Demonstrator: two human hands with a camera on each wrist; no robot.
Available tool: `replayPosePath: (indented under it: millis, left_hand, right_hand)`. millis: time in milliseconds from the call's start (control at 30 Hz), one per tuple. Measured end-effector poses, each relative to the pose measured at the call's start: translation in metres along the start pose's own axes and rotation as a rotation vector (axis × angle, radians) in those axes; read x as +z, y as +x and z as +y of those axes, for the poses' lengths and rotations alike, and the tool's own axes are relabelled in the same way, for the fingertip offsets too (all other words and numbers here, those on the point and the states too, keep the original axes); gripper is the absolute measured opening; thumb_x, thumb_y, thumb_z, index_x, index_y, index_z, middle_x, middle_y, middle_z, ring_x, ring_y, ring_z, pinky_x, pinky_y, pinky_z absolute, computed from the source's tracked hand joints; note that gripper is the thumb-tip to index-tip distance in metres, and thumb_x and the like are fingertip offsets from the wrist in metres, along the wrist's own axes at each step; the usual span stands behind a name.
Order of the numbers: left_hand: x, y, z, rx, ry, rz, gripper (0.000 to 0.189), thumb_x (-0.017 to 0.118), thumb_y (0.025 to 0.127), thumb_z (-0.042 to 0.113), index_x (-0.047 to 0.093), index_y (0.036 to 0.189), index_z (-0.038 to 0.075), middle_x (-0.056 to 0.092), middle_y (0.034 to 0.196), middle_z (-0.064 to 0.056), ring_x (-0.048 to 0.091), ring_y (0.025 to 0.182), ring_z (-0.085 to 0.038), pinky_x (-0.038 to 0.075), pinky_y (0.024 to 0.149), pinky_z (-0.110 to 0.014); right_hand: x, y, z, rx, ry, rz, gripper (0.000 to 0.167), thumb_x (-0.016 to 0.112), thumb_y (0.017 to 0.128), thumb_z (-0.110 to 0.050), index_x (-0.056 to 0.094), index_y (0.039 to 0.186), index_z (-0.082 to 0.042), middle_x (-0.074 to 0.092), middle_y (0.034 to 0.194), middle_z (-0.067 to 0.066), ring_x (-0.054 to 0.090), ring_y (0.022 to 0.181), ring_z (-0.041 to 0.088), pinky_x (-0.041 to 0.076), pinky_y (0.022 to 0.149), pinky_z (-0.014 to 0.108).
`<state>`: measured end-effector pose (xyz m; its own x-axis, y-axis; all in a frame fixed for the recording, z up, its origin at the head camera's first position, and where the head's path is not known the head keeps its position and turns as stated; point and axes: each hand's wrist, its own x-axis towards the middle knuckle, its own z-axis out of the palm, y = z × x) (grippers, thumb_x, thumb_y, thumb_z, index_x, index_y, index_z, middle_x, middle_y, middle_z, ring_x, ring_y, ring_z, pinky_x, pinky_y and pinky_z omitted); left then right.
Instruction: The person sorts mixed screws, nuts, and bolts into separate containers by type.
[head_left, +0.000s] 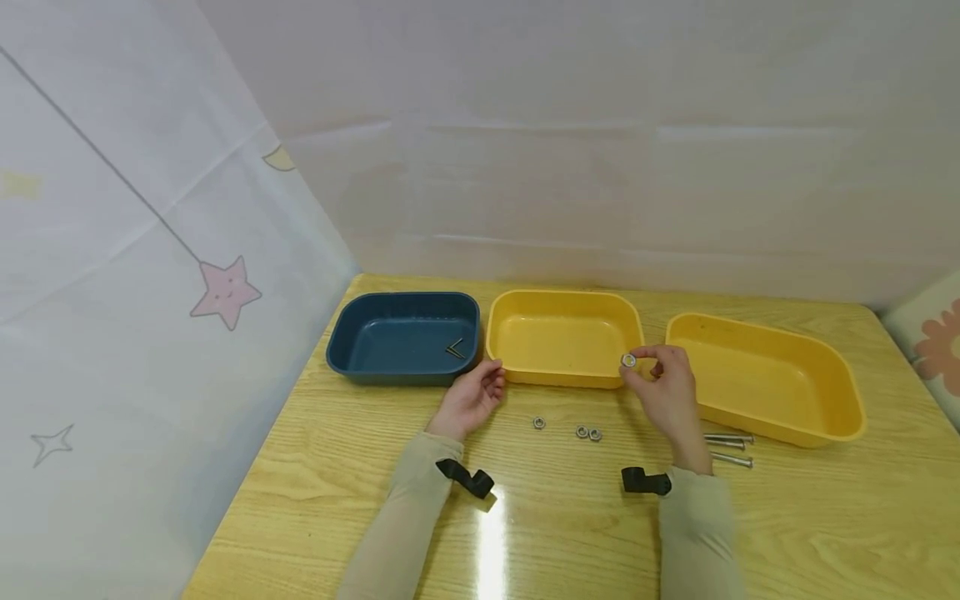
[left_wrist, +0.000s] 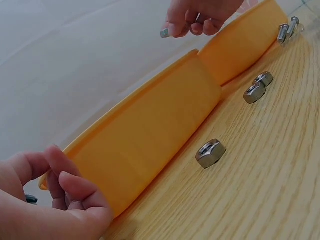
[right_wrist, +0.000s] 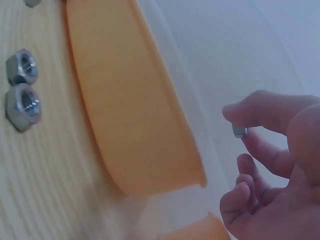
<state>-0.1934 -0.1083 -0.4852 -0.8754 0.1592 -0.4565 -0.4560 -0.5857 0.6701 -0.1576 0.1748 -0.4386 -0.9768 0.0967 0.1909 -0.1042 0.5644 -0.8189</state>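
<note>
My right hand (head_left: 667, 392) pinches a hex nut (head_left: 628, 360) between thumb and forefinger, above the front right corner of the middle yellow bin (head_left: 555, 379). The right wrist view shows this nut (right_wrist: 240, 131) edge-on, partly covered by the fingertips. With curled fingers, my left hand (head_left: 468, 402) holds the same bin's front left corner at the rim; the fingers hide part of that corner in the left wrist view. On the table before the bin lie a single nut (head_left: 539, 423) and two nuts side by side, one of them a nut (left_wrist: 254, 93) near the middle.
A dark blue bin (head_left: 405, 379) on the left holds a few small screws (head_left: 455, 348). To the right stands another yellow bin (head_left: 780, 375), set at an angle. Several bolts (head_left: 731, 458) lie before it, partly behind my right wrist. A white sheet (head_left: 525, 167) hangs behind the table.
</note>
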Motion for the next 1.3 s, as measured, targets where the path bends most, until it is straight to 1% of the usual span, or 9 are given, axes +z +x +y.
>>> replayPosePath:
  millis: [167,233,467,767,967,1167,1300]
  left_hand:
    - [0.0,0.001,-0.001,-0.005,0.009,-0.005,0.02,0.049,0.099,0.012,0.06,0.082,0.013,0.057,0.077,0.002,0.048,0.066,-0.007,0.039,0.062,-0.019]
    - [0.0,0.002,-0.001,-0.008,0.01,0.002,0.02,0.05,0.099,0.012,0.06,0.082,0.013,0.057,0.076,0.003,0.048,0.065,-0.007,0.038,0.062,-0.019]
    - [-0.002,0.003,-0.001,-0.005,0.02,-0.012,0.021,0.05,0.099,0.012,0.06,0.082,0.013,0.058,0.076,0.003,0.048,0.066,-0.007,0.039,0.062,-0.019]
    - [-0.002,0.001,-0.001,-0.003,0.026,0.0,0.022,0.049,0.099,0.012,0.061,0.081,0.013,0.058,0.076,0.003,0.048,0.065,-0.007,0.039,0.061,-0.019]
    - [-0.002,0.001,-0.001,-0.009,0.016,0.002,0.021,0.05,0.099,0.012,0.061,0.082,0.012,0.058,0.076,0.003,0.048,0.065,-0.007,0.039,0.061,-0.019]
    - [-0.001,0.002,-0.001,-0.005,0.012,0.011,0.021,0.05,0.099,0.011,0.061,0.081,0.012,0.058,0.076,0.003,0.049,0.065,-0.007,0.039,0.061,-0.019]
    - [-0.001,0.002,-0.002,0.004,0.009,0.014,0.019,0.051,0.098,0.011,0.06,0.081,0.012,0.057,0.077,0.002,0.049,0.066,-0.008,0.039,0.062,-0.019]
  right_hand:
    - [0.011,0.002,0.003,0.035,0.008,0.058,0.025,0.069,0.084,-0.008,0.064,0.106,0.003,0.043,0.102,0.019,0.036,0.081,0.023,0.028,0.07,0.029]
    - [0.016,0.003,0.004,0.041,0.006,0.068,0.025,0.069,0.084,-0.007,0.063,0.105,0.004,0.043,0.103,0.019,0.037,0.081,0.024,0.028,0.071,0.031]
    - [0.025,0.005,0.003,0.078,0.012,0.093,0.026,0.069,0.084,-0.006,0.062,0.106,0.006,0.042,0.104,0.019,0.039,0.085,0.026,0.029,0.074,0.034]
    - [0.029,0.003,-0.001,0.119,0.019,0.073,0.028,0.067,0.086,-0.009,0.061,0.109,0.006,0.041,0.105,0.019,0.039,0.086,0.026,0.029,0.074,0.034]
    - [0.03,0.002,-0.001,0.125,0.02,0.058,0.029,0.066,0.086,-0.01,0.06,0.111,0.006,0.042,0.107,0.02,0.039,0.087,0.026,0.03,0.075,0.034]
    - [0.03,0.002,0.0,0.123,0.011,0.046,0.034,0.065,0.088,-0.012,0.059,0.116,0.005,0.043,0.112,0.023,0.04,0.088,0.027,0.032,0.076,0.034]
    - [0.03,0.003,0.002,0.114,0.01,0.043,0.034,0.066,0.087,-0.011,0.059,0.116,0.006,0.044,0.113,0.022,0.041,0.091,0.028,0.033,0.078,0.034]
